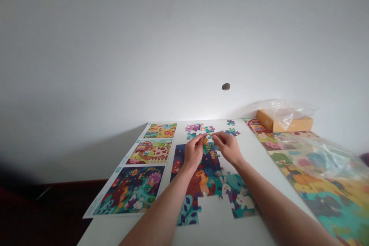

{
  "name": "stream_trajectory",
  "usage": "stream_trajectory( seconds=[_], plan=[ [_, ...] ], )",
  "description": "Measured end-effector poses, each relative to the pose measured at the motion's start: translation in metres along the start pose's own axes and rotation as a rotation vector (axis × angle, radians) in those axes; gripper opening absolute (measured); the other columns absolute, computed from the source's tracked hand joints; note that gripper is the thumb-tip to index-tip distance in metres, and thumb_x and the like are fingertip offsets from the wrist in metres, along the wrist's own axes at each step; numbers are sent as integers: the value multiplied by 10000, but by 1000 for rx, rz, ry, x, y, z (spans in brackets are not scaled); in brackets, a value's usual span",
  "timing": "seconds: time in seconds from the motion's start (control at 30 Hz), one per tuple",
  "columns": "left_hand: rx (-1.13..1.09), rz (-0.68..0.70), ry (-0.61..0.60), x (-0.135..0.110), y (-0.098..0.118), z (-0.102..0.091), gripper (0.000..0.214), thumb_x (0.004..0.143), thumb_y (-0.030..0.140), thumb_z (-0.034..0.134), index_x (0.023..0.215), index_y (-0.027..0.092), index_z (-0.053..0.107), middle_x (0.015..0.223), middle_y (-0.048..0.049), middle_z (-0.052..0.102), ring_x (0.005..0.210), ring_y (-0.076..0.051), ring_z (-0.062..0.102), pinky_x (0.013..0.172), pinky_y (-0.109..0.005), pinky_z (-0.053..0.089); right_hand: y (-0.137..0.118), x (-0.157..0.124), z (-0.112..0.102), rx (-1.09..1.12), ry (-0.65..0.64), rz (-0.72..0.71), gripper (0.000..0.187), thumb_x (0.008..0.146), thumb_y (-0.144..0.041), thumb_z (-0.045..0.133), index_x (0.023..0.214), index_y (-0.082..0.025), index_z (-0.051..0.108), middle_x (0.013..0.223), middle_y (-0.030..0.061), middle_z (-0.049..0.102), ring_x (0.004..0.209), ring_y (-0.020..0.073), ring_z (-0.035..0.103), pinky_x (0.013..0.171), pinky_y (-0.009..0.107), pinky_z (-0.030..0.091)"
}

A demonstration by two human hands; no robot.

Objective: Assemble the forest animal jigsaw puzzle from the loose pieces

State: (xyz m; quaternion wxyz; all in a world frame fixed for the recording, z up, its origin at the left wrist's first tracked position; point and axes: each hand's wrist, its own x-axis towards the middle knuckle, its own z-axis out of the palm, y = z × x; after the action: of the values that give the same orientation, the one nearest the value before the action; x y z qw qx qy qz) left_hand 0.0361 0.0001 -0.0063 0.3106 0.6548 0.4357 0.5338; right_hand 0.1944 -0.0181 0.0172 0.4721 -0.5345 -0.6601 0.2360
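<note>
My left hand (194, 153) is closed in a pinch over the upper part of a partly joined jigsaw puzzle (203, 182). A small, colourful puzzle piece (205, 138) shows at its fingertips. Close by on the right, my right hand (228, 147) has its thumb and fingers pressed together near the same spot; whatever they hold is too small to make out. The joined part shows a dark blue night scene with animals, and white rabbits (244, 198) at the lower right. Gaps show the white table at its lower middle and right side.
Loose pieces (194, 127) lie beyond my hands, one (231, 122) near the wall. A picture sheet (138, 164) with three scenes lies left. At right are a finished-looking puzzle (331, 200), clear plastic bags (325, 157) and an orange box (294, 125). The wall has a hole (226, 86).
</note>
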Motion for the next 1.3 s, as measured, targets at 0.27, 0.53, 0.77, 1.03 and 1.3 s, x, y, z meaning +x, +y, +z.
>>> stream_trajectory(
  seconds=[0.27,0.53,0.77,1.03,1.3],
  plan=[
    [48,23,-95,-3,11,-6,188,823,324,588,784,169,688,749,-27,680,723,-169,620,685,-248,457,6,-3,-4,-5,-222,-26,203,792,-344,604,769,-152,667,631,5,626,567,115,514,531,216,360],
    [-173,-138,106,3,6,-11,266,828,339,506,706,165,665,526,20,532,536,-124,492,551,-231,366,-21,-13,-19,107,-884,156,151,718,-293,657,729,-144,674,638,12,699,536,110,566,484,187,390],
    [-194,-153,-91,1,4,-2,256,834,343,526,726,163,673,514,27,522,502,-108,477,515,-217,360,-29,-15,-23,43,-1091,259,137,722,-280,636,707,-144,640,584,-1,673,437,84,483,384,165,345],
    [-38,-147,-184,0,1,3,271,845,338,493,724,175,673,500,28,553,500,-120,524,533,-215,396,-44,-21,-19,11,-1306,247,150,738,-252,625,650,-129,618,567,1,656,378,64,433,384,172,353],
    [26,-117,-179,1,4,3,273,845,316,486,709,174,674,492,32,545,500,-114,529,555,-208,406,-47,-26,-11,-122,-1346,203,162,717,-269,629,680,-124,691,554,-13,633,385,64,452,428,179,384]
  ],
)
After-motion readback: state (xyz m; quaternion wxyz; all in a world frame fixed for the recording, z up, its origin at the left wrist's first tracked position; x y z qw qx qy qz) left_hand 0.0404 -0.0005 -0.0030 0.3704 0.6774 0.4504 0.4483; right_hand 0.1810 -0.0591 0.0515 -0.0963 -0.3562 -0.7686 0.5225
